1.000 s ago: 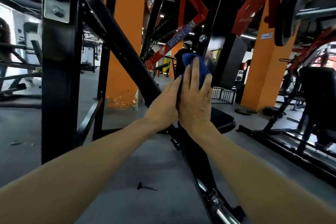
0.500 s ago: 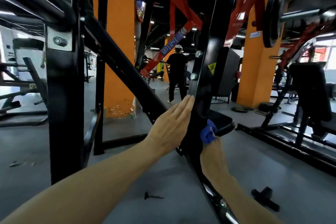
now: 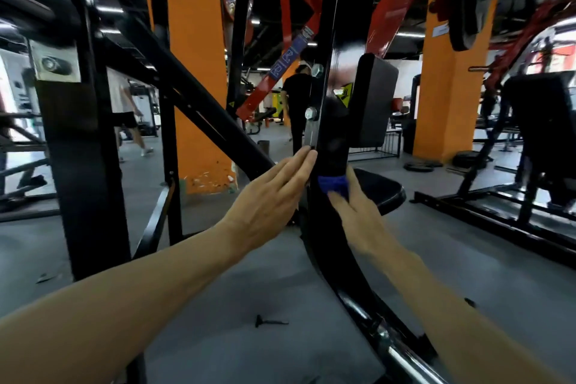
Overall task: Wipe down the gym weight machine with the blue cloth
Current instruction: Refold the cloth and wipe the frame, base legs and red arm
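Gym interior: grey floor [image 3: 218,284] across the lower frame; orange pillars at centre left [image 3: 196,72] and upper right [image 3: 448,97]; red machine arms [image 3: 389,3] overhead; a black weight plate [image 3: 464,0] at upper right; strip lights [image 3: 109,8] on a dark ceiling; a person in black [image 3: 296,103] standing mid-frame, another walking [image 3: 127,115] at left; loose plates [image 3: 419,165] on the floor at right

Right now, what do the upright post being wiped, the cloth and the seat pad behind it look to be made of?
Upright post: seems steel with glossy black paint; it shows sharp highlights and bolted silver hardware.
Blue cloth: a soft fabric, perhaps microfibre; it is bunched and matte under the right hand.
Seat pad: probably vinyl or leatherette over padding; it has a rounded edge and a dull sheen.
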